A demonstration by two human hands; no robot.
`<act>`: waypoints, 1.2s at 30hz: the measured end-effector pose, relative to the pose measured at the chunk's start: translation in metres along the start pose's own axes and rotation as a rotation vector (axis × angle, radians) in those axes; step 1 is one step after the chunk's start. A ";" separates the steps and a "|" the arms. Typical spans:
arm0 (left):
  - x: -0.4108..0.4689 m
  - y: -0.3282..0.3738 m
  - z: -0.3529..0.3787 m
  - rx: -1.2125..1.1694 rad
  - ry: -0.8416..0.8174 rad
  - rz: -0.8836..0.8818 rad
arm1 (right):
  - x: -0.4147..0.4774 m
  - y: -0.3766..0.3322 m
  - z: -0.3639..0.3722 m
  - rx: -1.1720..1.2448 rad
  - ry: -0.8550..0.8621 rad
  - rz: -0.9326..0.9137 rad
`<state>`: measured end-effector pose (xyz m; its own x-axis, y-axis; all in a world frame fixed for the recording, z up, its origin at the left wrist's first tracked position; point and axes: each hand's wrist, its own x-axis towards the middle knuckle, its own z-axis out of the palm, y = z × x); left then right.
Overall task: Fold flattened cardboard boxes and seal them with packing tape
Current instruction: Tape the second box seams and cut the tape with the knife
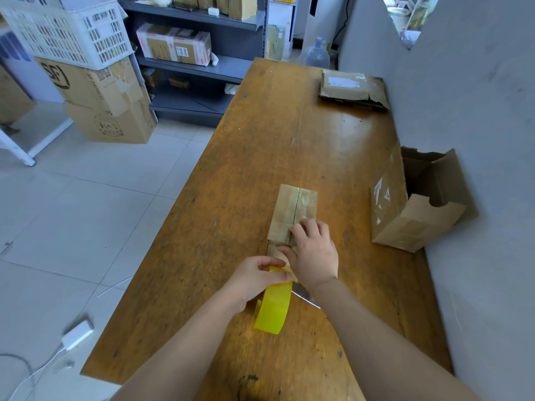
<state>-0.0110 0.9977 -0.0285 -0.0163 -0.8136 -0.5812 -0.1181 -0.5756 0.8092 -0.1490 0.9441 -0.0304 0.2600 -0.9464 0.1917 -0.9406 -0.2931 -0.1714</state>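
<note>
On the table (pixel 260 125): small cardboard box (pixel 292 209) lies mid-table, seam up
Right hand (pixel 314 253): fingers flat, pressing its near end
Left hand (pixel 254 277): fingers grip yellow tape roll (pixel 273 305) beside it

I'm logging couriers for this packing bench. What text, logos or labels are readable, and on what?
"SF": logo on the stacked carton at left.
"SF EXPRESS": same carton, beside the logo.
Lower carton emblem: unreadable.
Shelf parcel labels: too blurred.
Open box marks: unreadable.
Yellow tape roll, small box: no text.
</note>
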 end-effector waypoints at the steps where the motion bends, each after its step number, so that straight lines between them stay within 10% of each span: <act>1: -0.001 0.002 -0.001 0.000 -0.009 -0.002 | 0.001 0.002 -0.001 0.028 -0.018 -0.003; 8: 0.001 0.004 0.001 -0.029 0.002 0.004 | -0.027 0.031 -0.006 0.355 0.199 0.147; 14: 0.001 0.003 0.004 0.010 0.014 0.033 | -0.068 0.043 0.007 -0.032 -0.507 0.402; 21: -0.005 0.000 0.003 0.024 0.010 0.061 | -0.071 0.051 0.004 -0.086 -0.612 0.376; 30: -0.010 -0.004 0.001 0.018 0.045 0.085 | -0.089 0.056 -0.002 0.150 0.198 0.108; 36: -0.013 -0.006 0.005 0.053 0.066 0.125 | -0.073 0.043 -0.016 -0.032 0.205 -0.143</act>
<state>-0.0151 1.0121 -0.0265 0.0314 -0.8832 -0.4679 -0.1716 -0.4659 0.8680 -0.2115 1.0024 -0.0364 0.3439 -0.8476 0.4040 -0.9048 -0.4142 -0.0987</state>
